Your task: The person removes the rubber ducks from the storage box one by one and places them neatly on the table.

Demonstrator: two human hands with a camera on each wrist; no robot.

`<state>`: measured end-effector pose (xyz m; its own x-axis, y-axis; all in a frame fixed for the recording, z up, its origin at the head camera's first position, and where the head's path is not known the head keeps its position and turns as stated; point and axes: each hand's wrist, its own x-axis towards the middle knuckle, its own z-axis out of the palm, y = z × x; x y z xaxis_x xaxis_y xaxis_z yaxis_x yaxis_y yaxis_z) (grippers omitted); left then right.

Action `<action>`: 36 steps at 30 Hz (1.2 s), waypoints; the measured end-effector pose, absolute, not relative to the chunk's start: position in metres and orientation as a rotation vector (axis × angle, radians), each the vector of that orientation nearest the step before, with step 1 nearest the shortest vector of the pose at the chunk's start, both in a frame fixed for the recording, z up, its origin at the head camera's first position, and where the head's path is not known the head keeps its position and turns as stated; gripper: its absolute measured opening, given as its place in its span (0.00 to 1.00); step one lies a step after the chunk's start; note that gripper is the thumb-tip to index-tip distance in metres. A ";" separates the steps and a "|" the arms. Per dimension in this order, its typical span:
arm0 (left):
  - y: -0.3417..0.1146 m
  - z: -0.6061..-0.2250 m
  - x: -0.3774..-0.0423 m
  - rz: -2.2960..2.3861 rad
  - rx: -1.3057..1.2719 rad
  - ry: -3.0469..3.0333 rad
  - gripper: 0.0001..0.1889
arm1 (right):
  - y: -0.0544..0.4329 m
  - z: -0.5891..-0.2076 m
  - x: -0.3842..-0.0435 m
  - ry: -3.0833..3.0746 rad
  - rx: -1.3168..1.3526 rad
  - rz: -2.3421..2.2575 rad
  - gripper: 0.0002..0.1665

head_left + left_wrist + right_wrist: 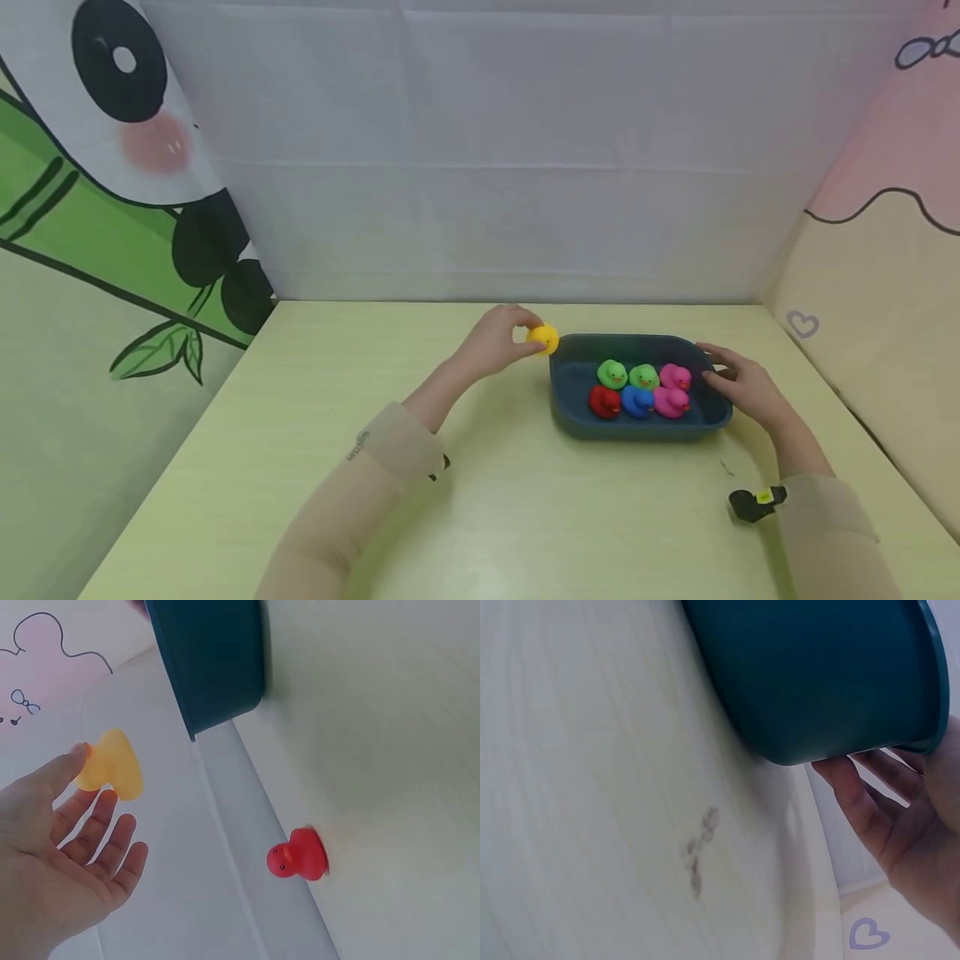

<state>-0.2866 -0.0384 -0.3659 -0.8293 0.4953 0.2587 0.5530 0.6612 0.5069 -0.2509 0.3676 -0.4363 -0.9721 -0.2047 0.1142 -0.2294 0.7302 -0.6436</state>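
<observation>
Between thumb and fingers my left hand [498,340] pinches a small yellow toy duck [543,338], held beside the far left corner of a dark teal plastic basin [622,431]. Inside the basin sit two green ducks [612,374], a red duck [604,402], a blue duck [638,402] and two pink ducks [671,402]. My right hand [752,388] grips the basin's right end, thumb over the rim and fingers against the outer wall. Another red duck [298,855] stands on the table in the left wrist view, hidden in the head view.
A pale yellow-green table [480,517] carries the basin, with a white sheet wall [480,167] behind it. Cartoon-printed panels rise at both sides. A dark mark [699,851] shows on the tabletop close to the basin's right end.
</observation>
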 end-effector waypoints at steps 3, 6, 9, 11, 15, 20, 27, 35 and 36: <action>-0.048 -0.364 -0.287 -0.918 -0.879 -2.744 0.16 | 0.367 -0.438 -0.251 -2.892 0.355 1.076 0.31; -0.058 -0.363 -0.287 -0.980 -0.863 -2.736 0.16 | 0.367 -0.438 -0.252 -2.894 0.350 1.077 0.31; -0.068 -0.360 -0.285 -1.032 -0.832 -2.738 0.16 | 0.366 -0.438 -0.252 -2.892 0.347 1.084 0.31; -0.074 -0.359 -0.285 -1.046 -0.813 -2.743 0.16 | 0.366 -0.438 -0.252 -2.891 0.342 1.088 0.31; -0.086 -0.359 -0.287 -1.030 -0.780 -2.751 0.15 | 0.364 -0.439 -0.251 -2.891 0.337 1.087 0.31; -0.098 -0.360 -0.291 -1.007 -0.751 -2.751 0.14 | 0.364 -0.438 -0.250 -2.887 0.332 1.096 0.31; -0.115 -0.360 -0.294 -1.013 -0.680 -2.756 0.16 | 0.364 -0.439 -0.250 -2.877 0.338 1.093 0.30; -0.132 -0.365 -0.305 -1.017 -0.610 -2.757 0.18 | 0.364 -0.438 -0.248 -2.867 0.342 1.110 0.30; -0.134 -0.365 -0.306 -1.017 -0.598 -2.762 0.18 | 0.363 -0.437 -0.248 -2.866 0.340 1.111 0.30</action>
<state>-0.3062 -0.1340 -0.3653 -0.9115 0.3182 0.2607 0.4113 0.6928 0.5923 -0.2480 0.3635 -0.4374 -0.9746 -0.1863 0.1243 -0.2214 0.7178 -0.6601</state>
